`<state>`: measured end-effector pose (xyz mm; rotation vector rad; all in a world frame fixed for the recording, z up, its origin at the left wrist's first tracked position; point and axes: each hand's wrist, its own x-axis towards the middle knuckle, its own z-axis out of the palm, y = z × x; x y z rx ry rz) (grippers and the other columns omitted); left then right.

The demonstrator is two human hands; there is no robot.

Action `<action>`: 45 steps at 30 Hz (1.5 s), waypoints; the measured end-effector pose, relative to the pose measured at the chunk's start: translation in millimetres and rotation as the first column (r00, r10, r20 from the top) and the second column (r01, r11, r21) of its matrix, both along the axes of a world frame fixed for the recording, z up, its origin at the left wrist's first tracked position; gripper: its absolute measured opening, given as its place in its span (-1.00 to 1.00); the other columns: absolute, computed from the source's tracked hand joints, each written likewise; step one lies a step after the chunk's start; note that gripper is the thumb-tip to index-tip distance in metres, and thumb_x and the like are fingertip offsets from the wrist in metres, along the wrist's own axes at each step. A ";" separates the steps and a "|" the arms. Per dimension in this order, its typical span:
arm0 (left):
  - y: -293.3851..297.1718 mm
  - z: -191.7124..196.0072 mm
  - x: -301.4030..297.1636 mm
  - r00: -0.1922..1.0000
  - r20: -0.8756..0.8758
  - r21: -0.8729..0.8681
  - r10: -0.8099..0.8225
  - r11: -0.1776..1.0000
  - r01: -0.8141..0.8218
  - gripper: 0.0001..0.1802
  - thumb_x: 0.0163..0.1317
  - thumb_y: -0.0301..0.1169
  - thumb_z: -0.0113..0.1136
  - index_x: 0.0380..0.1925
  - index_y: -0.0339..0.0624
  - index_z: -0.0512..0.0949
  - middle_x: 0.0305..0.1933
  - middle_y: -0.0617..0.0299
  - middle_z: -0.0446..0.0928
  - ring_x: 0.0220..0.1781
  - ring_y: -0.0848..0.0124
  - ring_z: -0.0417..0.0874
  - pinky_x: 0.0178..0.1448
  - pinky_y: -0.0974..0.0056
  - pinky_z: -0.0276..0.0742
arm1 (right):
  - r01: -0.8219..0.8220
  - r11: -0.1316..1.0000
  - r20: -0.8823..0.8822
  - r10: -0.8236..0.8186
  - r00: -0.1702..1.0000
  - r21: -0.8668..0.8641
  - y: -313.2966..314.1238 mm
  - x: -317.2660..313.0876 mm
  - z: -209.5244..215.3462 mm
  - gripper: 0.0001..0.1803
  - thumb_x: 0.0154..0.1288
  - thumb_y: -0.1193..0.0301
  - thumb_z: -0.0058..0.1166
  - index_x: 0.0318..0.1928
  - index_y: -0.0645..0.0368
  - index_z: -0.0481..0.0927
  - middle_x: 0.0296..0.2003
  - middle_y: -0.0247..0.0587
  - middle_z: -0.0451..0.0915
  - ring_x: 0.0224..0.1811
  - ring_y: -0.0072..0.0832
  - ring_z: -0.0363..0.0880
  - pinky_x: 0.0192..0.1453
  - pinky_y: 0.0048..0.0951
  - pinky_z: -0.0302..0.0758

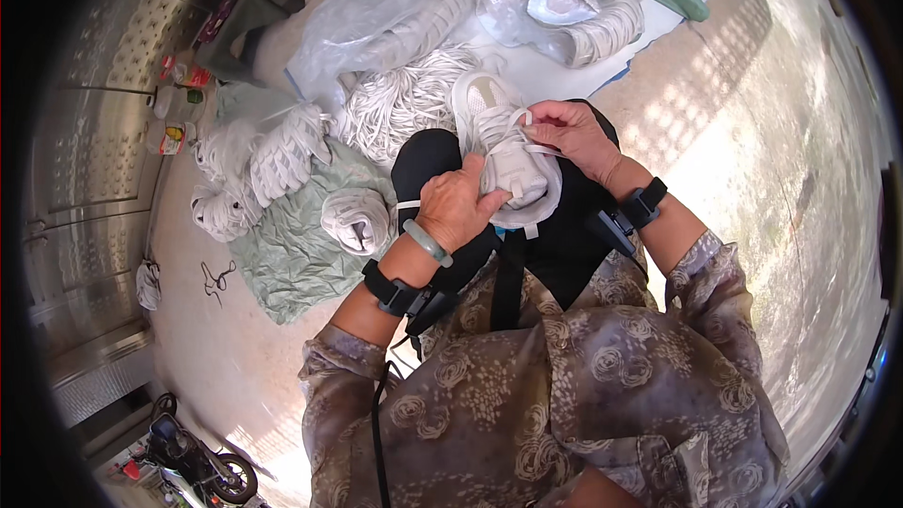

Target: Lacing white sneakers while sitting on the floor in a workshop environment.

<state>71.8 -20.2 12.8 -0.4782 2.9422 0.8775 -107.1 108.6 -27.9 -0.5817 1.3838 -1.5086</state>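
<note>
A cream-white sneaker (508, 169) rests across my lap, its toe pointing away from me and its tongue and opening toward me. My left hand (453, 199) is closed on the shoe's left side, with the thumb lying by the tongue. On the other side, my right hand (576, 139) pinches a white shoelace (523, 119) between thumb and fingertips beside the eyelets. The lace crosses the front of the shoe. Its ends are partly hidden by my fingers.
A heap of loose white laces (400, 108) lies just beyond my left knee. Bundled white shoe parts (292, 155) sit on a green sheet (282, 263) at the left. Plastic-wrapped bundles (564, 0) lie at the far side. A motorcycle (202, 461) stands at lower left.
</note>
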 end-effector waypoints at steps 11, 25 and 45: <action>-16.5 20.7 -5.6 1.000 -0.031 0.114 0.004 0.993 0.000 -0.67 0.04 -0.17 0.17 -0.58 -0.24 0.43 -0.64 0.03 0.48 -0.48 0.01 0.55 -0.35 0.04 0.43 | 0.289 0.951 -0.665 -0.287 0.689 -0.110 -6.8 18.9 -8.6 -0.83 0.06 0.49 -0.05 -0.28 0.20 0.50 -0.64 -0.08 0.45 -0.61 -0.35 0.46 -0.43 -0.43 0.41; -26.8 49.5 76.9 0.905 -0.221 -0.530 -0.363 0.824 0.201 -0.87 -0.22 -0.55 0.12 -0.56 -0.15 0.46 -0.68 0.30 0.31 -0.63 0.38 0.44 -0.50 0.28 0.25 | 0.059 0.997 -0.635 -0.010 0.772 0.055 13.1 23.9 18.7 -0.83 0.15 0.46 0.05 -0.25 0.26 0.49 -0.53 -0.38 0.44 -0.47 -0.71 0.35 -0.38 -0.62 0.36; -28.9 94.5 6.0 0.638 -0.446 -0.729 -0.627 0.669 0.147 -0.75 -0.28 -0.54 0.18 -0.46 -0.22 0.53 -0.68 0.37 0.26 -0.65 0.47 0.32 -0.44 0.38 0.23 | -0.582 0.813 -0.252 0.567 0.784 0.018 -49.1 13.9 69.8 -0.33 0.36 -0.05 -0.37 -0.41 0.31 0.58 -0.69 -0.25 0.52 -0.57 -0.56 0.44 -0.28 -0.48 0.40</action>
